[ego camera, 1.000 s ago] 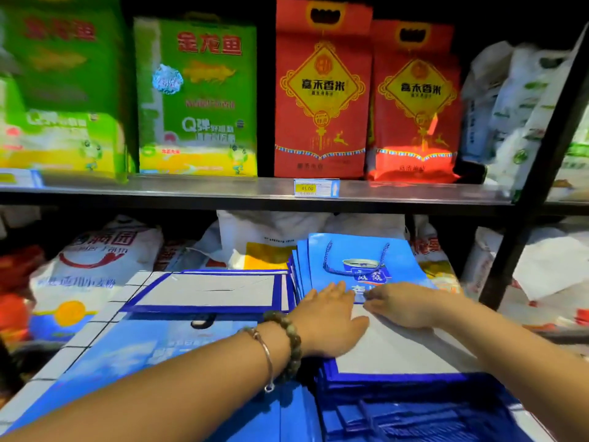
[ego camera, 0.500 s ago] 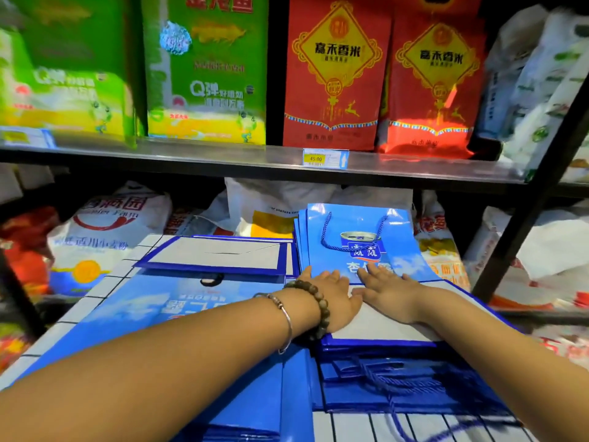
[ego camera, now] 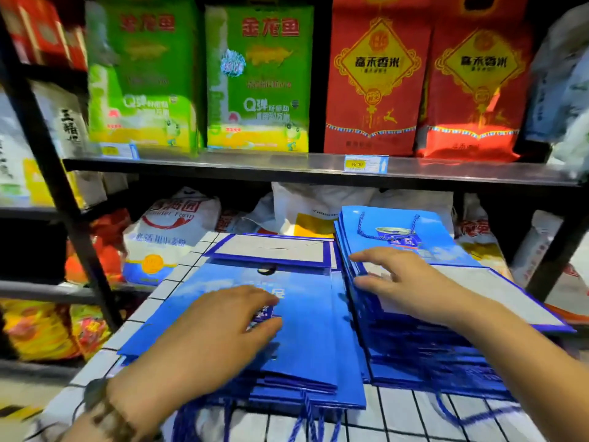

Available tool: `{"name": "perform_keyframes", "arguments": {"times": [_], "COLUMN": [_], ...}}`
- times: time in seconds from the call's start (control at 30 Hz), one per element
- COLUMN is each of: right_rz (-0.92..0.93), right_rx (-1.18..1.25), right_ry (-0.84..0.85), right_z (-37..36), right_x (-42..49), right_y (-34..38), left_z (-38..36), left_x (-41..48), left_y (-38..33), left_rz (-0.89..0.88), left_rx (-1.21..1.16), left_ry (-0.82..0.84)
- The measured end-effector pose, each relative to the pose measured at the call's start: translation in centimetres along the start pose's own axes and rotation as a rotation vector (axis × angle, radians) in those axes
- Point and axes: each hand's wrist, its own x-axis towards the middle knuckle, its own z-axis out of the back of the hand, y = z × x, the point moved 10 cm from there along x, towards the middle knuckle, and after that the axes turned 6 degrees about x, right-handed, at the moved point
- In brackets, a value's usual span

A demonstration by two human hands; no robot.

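Left hand [ego camera: 216, 330] lies flat, fingers spread, on the left stack of blue paper bags [ego camera: 312, 339], covering part of its print. Right hand [ego camera: 404, 282] reaches over the left edge of the right stack [ego camera: 424, 352]; blur hides whether it pinches a bag. The bracelet [ego camera: 98, 406] is smeared.

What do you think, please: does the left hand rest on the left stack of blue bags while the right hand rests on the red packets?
Not quite: the head view shows the right hand on the right stack of blue bags; the left hand does rest on the left stack.
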Motion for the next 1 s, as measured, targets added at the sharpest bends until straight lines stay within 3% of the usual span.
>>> {"name": "perform_keyframes", "arguments": {"times": [0.1,0.23,0.43,0.53,0.73,0.93,1.0], "right_rz": [0.14,0.245,0.176,0.165,0.15,0.127,0.107], "right_rx": [0.039,-0.069,-0.189,-0.165,-0.066,-0.014,0.051], "right_ry": [0.173,0.309,0.274,0.204,0.159,0.196,0.176], "right_z": [-4.5,-9.9,-12.8,-12.8,-12.5,-13.3,-12.9], "right_x": [-2.7,-5.1,-8.0,-9.1,-9.5,-9.7,-9.4], "right_y": [6.7,10.3,8.6,9.2,9.8,9.4,9.4], "left_z": [-2.4,-3.1,-2.9,-1.3,0.2,0.2,0.7], "left_x": [-1.6,-3.7,-9.1,-11.4,-12.4,-13.0,-13.3], "left_y": [2.8,2.6,2.4,3.3,4.8,5.0,5.1], "left_rz": [0.109,0.133,0.148,0.084,0.229,0.271,0.368], "left_rx": [0.1,0.028,-0.392,-0.157,0.166,0.195,0.12], "left_ry": [-0.015,-0.077,-0.107,-0.291,-0.186,-0.188,-0.149]}}
